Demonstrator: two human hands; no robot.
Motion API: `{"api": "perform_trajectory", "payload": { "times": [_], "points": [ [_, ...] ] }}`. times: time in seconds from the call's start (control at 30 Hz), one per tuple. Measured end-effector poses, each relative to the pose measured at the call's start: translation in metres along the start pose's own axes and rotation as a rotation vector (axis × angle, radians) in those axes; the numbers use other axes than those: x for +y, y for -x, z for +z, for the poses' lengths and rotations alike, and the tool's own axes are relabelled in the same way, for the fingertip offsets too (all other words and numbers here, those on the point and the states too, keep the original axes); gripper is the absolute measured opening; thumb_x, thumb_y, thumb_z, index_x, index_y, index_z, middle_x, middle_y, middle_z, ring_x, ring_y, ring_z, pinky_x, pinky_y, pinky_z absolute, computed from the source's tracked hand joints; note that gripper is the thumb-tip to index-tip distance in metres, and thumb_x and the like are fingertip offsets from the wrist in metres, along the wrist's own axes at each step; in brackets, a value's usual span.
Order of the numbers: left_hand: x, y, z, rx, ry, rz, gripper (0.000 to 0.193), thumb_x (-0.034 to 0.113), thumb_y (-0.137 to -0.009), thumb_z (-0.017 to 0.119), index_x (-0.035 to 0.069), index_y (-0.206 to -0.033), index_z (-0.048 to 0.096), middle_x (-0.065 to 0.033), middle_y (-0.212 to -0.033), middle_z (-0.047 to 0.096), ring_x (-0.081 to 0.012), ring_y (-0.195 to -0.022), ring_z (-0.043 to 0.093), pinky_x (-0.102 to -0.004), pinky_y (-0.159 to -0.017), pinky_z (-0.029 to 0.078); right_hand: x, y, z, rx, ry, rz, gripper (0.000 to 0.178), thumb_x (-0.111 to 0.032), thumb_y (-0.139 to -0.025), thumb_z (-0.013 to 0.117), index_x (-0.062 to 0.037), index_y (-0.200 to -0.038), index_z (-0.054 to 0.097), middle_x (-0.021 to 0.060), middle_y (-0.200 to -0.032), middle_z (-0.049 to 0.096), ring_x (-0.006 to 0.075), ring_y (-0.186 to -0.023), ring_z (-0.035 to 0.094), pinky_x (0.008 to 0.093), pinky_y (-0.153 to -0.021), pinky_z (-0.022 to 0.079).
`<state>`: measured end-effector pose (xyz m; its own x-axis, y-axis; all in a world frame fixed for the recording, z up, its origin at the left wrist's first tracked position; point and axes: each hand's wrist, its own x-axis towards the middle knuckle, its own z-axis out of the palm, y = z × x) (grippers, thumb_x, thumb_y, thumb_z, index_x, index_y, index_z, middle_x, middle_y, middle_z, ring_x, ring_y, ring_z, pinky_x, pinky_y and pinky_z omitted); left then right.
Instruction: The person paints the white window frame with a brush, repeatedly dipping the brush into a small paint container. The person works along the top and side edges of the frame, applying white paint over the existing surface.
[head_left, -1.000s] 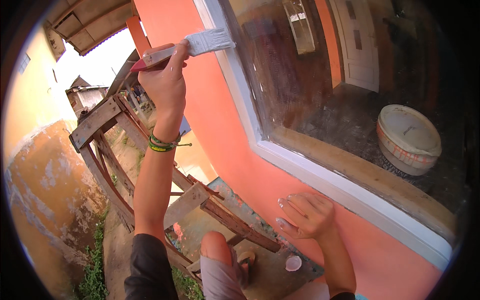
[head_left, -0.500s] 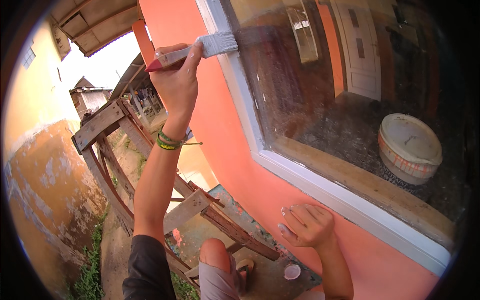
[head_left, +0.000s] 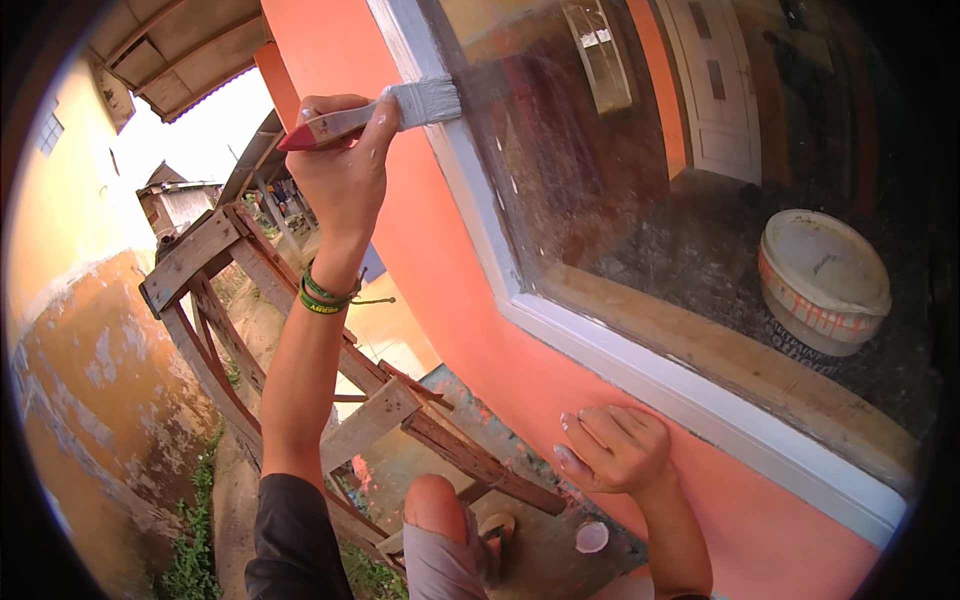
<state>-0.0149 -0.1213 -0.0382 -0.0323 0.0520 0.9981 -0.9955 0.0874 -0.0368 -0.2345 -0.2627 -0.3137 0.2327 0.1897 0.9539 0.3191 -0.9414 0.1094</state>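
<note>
My left hand (head_left: 342, 190) grips the wooden handle of a wide paintbrush (head_left: 425, 103), whose red tip points left. White-grey paint coats its bristles, which lie against the upright of the white window frame (head_left: 470, 200) beside the glass (head_left: 590, 200). Below the frame's lower rail, my right hand (head_left: 622, 450) rests against the salmon-coloured wall (head_left: 440, 260) with its fingers curled in and nothing visible in them. Specks of white paint show on the fingertips of both hands.
A rough wooden trestle (head_left: 190, 262) stands on the left, close to my left arm. A small whitish lid or dish (head_left: 592, 537) lies on the ground near my foot. Through the glass a paint bucket (head_left: 825, 285) shows. A peeling yellow wall (head_left: 100, 370) rises at far left.
The brush and my left hand sit slightly lower along the frame's upright. The view has shifted a little. My right hand keeps its place on the wall.
</note>
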Motion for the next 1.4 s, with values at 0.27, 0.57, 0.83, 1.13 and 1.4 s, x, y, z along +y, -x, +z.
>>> {"api": "perform_trajectory", "payload": {
  "times": [0.27, 0.57, 0.83, 1.13, 1.4],
  "points": [
    [0.015, -0.002, -0.003, -0.08, -0.092, -0.073, 0.02, 0.006, -0.086, 0.08, -0.002, -0.087, 0.062, -0.0091, -0.077, 0.071, -0.0109, -0.07, 0.067, -0.0235, -0.064, 0.053, 0.0, 0.0, 0.0, 0.003, -0.018, 0.008, 0.018, -0.023, -0.079, 0.073, -0.0073, -0.087, 0.074, 0.0021, -0.077, 0.064, 0.0178, -0.06, 0.062, 0.0296, -0.052, 0.047],
    [0.022, 0.001, -0.003, -0.115, -0.125, -0.093, 0.018, 0.004, -0.084, 0.078, -0.002, -0.084, 0.061, -0.0095, -0.074, 0.071, -0.0107, -0.068, 0.067, -0.0236, -0.062, 0.053, 0.0, 0.001, -0.004, -0.02, -0.033, 0.024, 0.017, -0.021, -0.077, 0.075, -0.0068, -0.087, 0.074, 0.0018, -0.076, 0.063, 0.0174, -0.061, 0.062, 0.0292, -0.053, 0.048],
    [0.023, 0.006, -0.003, -0.133, -0.097, -0.095, 0.018, 0.004, -0.084, 0.078, -0.002, -0.083, 0.061, -0.0082, -0.073, 0.07, -0.0096, -0.068, 0.066, -0.0235, -0.062, 0.052, 0.0, 0.001, -0.005, -0.029, -0.035, 0.023, 0.017, -0.02, -0.077, 0.076, -0.0068, -0.088, 0.074, 0.0016, -0.076, 0.063, 0.0176, -0.06, 0.061, 0.0292, -0.053, 0.048],
    [0.023, 0.013, -0.006, -0.171, -0.18, -0.099, 0.018, 0.006, -0.085, 0.079, -0.002, -0.084, 0.063, -0.0064, -0.072, 0.069, -0.0083, -0.066, 0.062, -0.0236, -0.06, 0.049, 0.0, 0.002, -0.005, -0.03, -0.042, 0.027, 0.016, -0.02, -0.078, 0.075, -0.0072, -0.088, 0.074, 0.0017, -0.076, 0.063, 0.0175, -0.06, 0.061, 0.0293, -0.053, 0.048],
    [0.024, 0.021, -0.011, -0.234, -0.211, -0.145, 0.018, 0.008, -0.086, 0.079, -0.001, -0.087, 0.063, -0.0063, -0.075, 0.068, -0.0094, -0.067, 0.062, -0.0236, -0.061, 0.048, 0.002, 0.004, -0.004, -0.051, -0.034, 0.002, 0.024, -0.021, -0.077, 0.074, -0.0032, -0.093, 0.072, 0.0019, -0.081, 0.061, 0.0155, -0.063, 0.06, 0.029, -0.056, 0.049]
  ]
}}
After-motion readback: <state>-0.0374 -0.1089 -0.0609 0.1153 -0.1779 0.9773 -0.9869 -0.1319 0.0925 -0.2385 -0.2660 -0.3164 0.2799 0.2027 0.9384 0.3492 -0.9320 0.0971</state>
